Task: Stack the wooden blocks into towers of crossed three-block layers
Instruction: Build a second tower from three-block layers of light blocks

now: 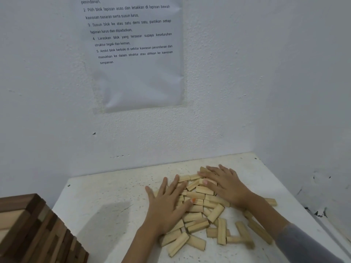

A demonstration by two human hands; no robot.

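With left hand [167, 207] and right hand [226, 183] flat, fingers spread, gripping nothing, atop the loose wooden blocks [199, 195] heaped on the table [114, 196]: seemingly gathering, no tower begun, next calling for three laid side by side.

One wide-angle view, worn on the person's head, looks forward and down from the near side of the bench [114, 196] toward the corner where two white walls [247, 73] meet. It sits close: both forearms enter from the bottom edge, and the left hand [167, 204] and right hand [226, 184] lie in the lower middle of the picture. The downward tilt is shallow (the walls and a printed sheet [140, 88] fill the upper two thirds). The bench's far right corner shows; its near edge is cut off.
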